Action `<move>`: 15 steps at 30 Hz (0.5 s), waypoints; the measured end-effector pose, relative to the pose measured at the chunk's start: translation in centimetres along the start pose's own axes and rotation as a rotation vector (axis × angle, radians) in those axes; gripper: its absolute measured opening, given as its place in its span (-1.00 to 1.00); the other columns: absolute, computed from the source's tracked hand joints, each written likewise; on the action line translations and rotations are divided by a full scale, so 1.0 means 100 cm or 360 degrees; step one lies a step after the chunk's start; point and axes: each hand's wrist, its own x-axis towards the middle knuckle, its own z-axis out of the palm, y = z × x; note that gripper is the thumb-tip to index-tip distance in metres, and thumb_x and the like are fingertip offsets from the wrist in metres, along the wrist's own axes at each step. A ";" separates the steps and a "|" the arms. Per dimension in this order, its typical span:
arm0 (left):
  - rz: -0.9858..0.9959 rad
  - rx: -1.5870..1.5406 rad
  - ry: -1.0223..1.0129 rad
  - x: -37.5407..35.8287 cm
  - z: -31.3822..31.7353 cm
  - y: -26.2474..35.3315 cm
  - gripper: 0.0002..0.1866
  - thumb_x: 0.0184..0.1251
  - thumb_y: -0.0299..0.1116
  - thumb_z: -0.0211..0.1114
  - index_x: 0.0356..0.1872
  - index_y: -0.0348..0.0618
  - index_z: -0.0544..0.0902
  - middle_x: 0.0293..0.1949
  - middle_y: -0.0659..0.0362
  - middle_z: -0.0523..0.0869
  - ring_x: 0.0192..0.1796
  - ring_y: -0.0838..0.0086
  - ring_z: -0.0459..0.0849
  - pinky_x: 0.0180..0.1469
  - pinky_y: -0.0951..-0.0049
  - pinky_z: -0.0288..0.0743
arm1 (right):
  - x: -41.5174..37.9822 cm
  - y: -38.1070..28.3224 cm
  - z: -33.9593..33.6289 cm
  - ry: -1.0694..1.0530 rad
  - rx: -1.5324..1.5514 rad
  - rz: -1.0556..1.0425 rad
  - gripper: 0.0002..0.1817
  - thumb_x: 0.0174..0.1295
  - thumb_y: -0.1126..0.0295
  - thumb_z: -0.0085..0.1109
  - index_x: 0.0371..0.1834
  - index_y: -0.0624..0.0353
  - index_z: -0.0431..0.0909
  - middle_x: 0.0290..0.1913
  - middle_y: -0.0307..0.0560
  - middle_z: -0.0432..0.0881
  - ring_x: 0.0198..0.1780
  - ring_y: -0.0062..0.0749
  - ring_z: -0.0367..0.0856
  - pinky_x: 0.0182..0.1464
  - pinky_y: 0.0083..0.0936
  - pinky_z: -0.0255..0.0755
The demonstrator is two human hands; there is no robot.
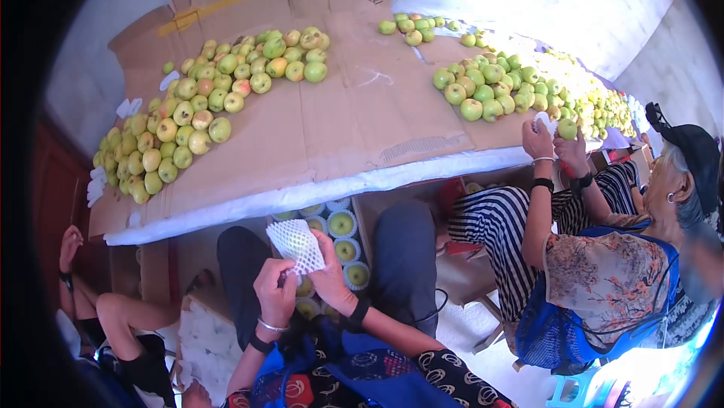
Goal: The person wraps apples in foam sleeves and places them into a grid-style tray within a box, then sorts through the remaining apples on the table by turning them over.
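Observation:
A white foam net sleeve (296, 244) is held up in front of my lap, with a faint green tint showing through its mesh. My right hand (332, 276) grips its right side, the thumb along the net. Fingers curled, my left hand (276, 289) pinches at the net's lower edge. Just below and behind the hands stands a box of green apples (342, 225), each sitting in a white foam net between my knees.
A cardboard-covered table (339, 129) bears a pile of apples (185, 114) on the left and another heap (490, 84) on the right. A co-worker (611, 280) at right holds an apple (567, 129). Another person's arm (72, 257) shows at left.

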 end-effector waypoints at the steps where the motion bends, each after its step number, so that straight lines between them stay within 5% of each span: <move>1: -0.0234 -0.0292 -0.0055 -0.005 0.006 -0.001 -0.83 -0.01 -0.66 0.20 -0.34 -0.29 0.54 -0.42 0.14 0.59 -0.38 0.49 0.58 -0.33 0.54 0.46 | 0.000 0.001 -0.002 0.0062 -0.0112 -0.0041 -0.38 -0.01 0.68 0.12 0.19 0.22 0.19 0.10 -0.11 0.36 0.14 -0.45 0.32 0.15 -0.59 0.25; 4: -0.0607 -0.0893 -0.0047 -0.015 0.011 -0.001 -0.88 0.14 -0.62 0.18 -0.29 -0.27 0.52 -0.39 0.27 0.55 -0.35 0.73 0.50 -0.35 0.68 0.42 | 0.004 0.002 -0.006 0.0082 -0.0093 0.0070 -0.41 -0.02 0.69 0.11 0.16 0.22 0.24 0.03 -0.16 0.39 0.06 -0.50 0.37 0.09 -0.61 0.31; 7: -0.0692 -0.1019 -0.0067 -0.016 0.001 -0.002 -0.85 0.14 -0.60 0.18 -0.25 -0.26 0.51 -0.37 0.24 0.57 -0.35 0.69 0.54 -0.33 0.69 0.44 | 0.008 -0.013 -0.004 0.0069 0.0307 0.0233 -0.46 0.06 0.66 0.09 0.16 0.22 0.24 0.02 -0.16 0.43 0.01 -0.53 0.44 0.04 -0.62 0.36; 10: -0.0769 -0.1116 -0.0294 -0.005 -0.014 -0.002 -0.81 0.11 -0.56 0.23 -0.22 -0.30 0.53 -0.30 0.16 0.62 -0.29 0.59 0.59 -0.25 0.62 0.47 | 0.014 -0.022 -0.011 -0.0015 -0.0070 0.0023 -0.48 0.11 0.60 0.14 0.16 0.28 0.23 0.01 -0.10 0.47 0.01 -0.50 0.47 0.04 -0.60 0.39; 12: -0.0370 -0.0711 0.0404 0.012 -0.017 0.001 -0.78 0.17 -0.51 0.19 -0.14 -0.30 0.53 -0.10 0.11 0.58 -0.13 0.52 0.58 -0.08 0.54 0.44 | 0.017 -0.026 -0.010 -0.0033 0.0143 0.0131 -0.49 0.12 0.59 0.14 0.15 0.32 0.22 0.01 -0.07 0.48 0.00 -0.50 0.48 0.03 -0.61 0.39; 15: -0.0479 -0.0711 0.0332 0.029 -0.017 -0.011 -0.72 0.25 -0.42 0.12 -0.04 -0.30 0.50 0.02 0.10 0.51 -0.03 0.51 0.53 0.05 0.50 0.37 | 0.012 -0.028 -0.009 -0.0206 -0.0059 0.0144 -0.47 0.10 0.61 0.15 0.15 0.32 0.20 0.01 -0.07 0.47 0.00 -0.51 0.48 0.04 -0.61 0.39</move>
